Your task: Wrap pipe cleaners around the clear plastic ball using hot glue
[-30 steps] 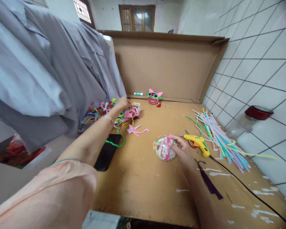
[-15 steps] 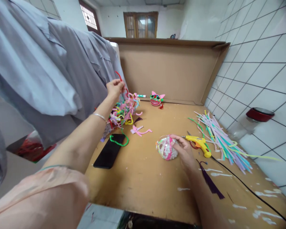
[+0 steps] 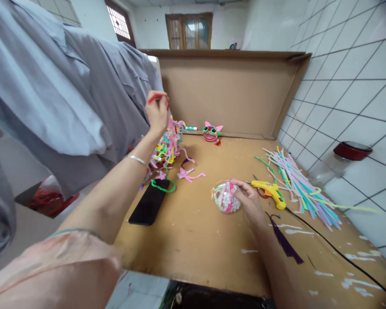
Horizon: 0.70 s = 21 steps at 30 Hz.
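Note:
My left hand (image 3: 158, 115) is closed on a red pipe cleaner (image 3: 155, 98), raised above a tangled heap of coloured pipe cleaners (image 3: 167, 146). Part of the strand is hidden by the fingers and blurred. My right hand (image 3: 249, 201) grips a round clear ball (image 3: 224, 198) with white, pink and yellow strips on it, held over the table. Below the heap, a green pipe cleaner (image 3: 163, 189) curls over a black phone (image 3: 148, 204). Pink pipe cleaner pieces (image 3: 190, 174) lie between the heap and the ball.
A yellow glue gun (image 3: 270, 192) with a black cord lies right of the ball, near a purple tassel (image 3: 286, 244). Straight pipe cleaners (image 3: 304, 186) and a red-lidded jar (image 3: 337, 167) are by the tiled wall. A small animal-face figure (image 3: 211, 132) and marker (image 3: 191, 128) stand at the cardboard back.
My left hand has lifted the red pipe cleaner upward, and strands of the heap have shifted. My right hand keeps the ball in nearly the same place.

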Motion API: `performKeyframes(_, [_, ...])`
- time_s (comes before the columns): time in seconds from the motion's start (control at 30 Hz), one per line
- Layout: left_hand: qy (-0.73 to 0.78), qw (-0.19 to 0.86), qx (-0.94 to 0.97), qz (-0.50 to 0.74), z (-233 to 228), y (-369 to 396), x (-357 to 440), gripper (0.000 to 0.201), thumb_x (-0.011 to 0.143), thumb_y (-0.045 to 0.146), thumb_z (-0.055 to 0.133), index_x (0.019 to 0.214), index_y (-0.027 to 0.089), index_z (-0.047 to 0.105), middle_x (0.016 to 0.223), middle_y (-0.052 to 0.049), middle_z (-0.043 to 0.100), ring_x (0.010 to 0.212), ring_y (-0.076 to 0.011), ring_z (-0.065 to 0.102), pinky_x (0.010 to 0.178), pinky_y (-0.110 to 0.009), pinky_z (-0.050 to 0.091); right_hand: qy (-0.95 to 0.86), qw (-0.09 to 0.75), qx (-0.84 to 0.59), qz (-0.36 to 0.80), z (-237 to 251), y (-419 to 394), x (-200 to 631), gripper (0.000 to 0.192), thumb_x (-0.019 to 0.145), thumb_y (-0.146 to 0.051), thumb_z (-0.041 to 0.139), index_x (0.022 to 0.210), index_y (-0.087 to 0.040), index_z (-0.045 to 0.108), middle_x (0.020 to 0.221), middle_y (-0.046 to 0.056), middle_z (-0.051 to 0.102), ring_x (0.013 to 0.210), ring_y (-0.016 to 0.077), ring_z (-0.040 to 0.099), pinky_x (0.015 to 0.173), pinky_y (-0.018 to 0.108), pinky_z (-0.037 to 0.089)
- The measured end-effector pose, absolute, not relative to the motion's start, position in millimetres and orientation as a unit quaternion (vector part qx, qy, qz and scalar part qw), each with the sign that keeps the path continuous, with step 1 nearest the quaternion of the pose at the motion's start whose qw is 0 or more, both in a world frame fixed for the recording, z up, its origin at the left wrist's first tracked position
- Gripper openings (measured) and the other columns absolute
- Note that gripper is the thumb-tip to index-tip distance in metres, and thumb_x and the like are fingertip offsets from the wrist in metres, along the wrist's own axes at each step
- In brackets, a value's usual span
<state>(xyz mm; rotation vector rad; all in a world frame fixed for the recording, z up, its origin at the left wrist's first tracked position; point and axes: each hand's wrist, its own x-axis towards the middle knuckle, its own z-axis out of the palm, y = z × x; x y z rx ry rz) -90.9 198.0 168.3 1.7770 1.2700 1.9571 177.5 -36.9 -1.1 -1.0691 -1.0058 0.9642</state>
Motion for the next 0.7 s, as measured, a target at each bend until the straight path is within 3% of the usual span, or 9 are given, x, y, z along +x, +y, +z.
performKeyframes(0.17, [0.502,0.109,0.672,0.534,143,185,-85,0.009,0.081,0.013,0.056,0.083,0.013,0.065,0.076,-0.003,0.066,0.078,-0.0168,0.063,0.079,-0.028,0.049,-0.439,0.645,-0.467,0.415,-1,-36,177,0.03,0.063,-0.036,0.076,0.09,-0.023,0.073,0.098,0.005,0.074,0.095,0.0244,0.064,0.085,0.037,0.049])
performKeyframes(0.3, [0.471,0.048,0.767,0.433,125,165,-74,0.016,0.079,0.02,0.061,0.092,0.013,0.069,0.09,-0.007,0.068,0.087,-0.0217,0.062,0.089,-0.034,0.047,-0.435,0.64,-0.462,0.433,-2,-35,177,0.031,0.061,-0.035,0.078,0.09,-0.023,0.072,0.095,0.004,0.074,0.091,0.0229,0.064,0.082,0.035,0.049])
performKeyframes(0.43, [0.399,0.021,0.811,0.427,99,121,-53,0.029,0.081,0.023,0.059,0.107,0.015,0.066,0.112,-0.012,0.064,0.104,-0.0266,0.059,0.099,-0.042,0.045,-0.431,0.638,-0.47,0.432,-1,-35,176,0.032,0.062,-0.034,0.078,0.092,-0.023,0.072,0.094,0.003,0.074,0.086,0.0211,0.064,0.08,0.033,0.049])
performKeyframes(0.53, [0.326,0.14,0.854,0.38,69,76,-36,0.031,0.084,0.038,0.061,0.107,0.018,0.067,0.111,-0.012,0.065,0.108,-0.0284,0.06,0.099,-0.044,0.047,-0.43,0.64,-0.47,0.43,0,-36,176,0.033,0.061,-0.035,0.078,0.091,-0.022,0.072,0.093,0.003,0.074,0.086,0.0211,0.065,0.079,0.033,0.05])
performKeyframes(0.63, [0.296,0.309,0.846,0.32,39,36,-22,0.064,0.072,0.05,0.077,0.128,0.027,0.059,0.131,-0.013,0.058,0.117,-0.0312,0.059,0.099,-0.046,0.049,-0.438,0.642,-0.462,0.427,0,-37,176,0.031,0.063,-0.036,0.077,0.091,-0.023,0.072,0.093,0.004,0.074,0.088,0.0219,0.065,0.079,0.033,0.05])
performKeyframes(0.7, [0.283,0.359,0.836,0.304,26,20,-15,0.085,0.063,0.051,0.084,0.138,0.03,0.052,0.142,-0.014,0.05,0.129,-0.0355,0.051,0.107,-0.051,0.043,-0.445,0.643,-0.456,0.425,0,-37,176,0.031,0.064,-0.037,0.077,0.091,-0.023,0.072,0.094,0.004,0.074,0.09,0.022,0.064,0.081,0.034,0.05])
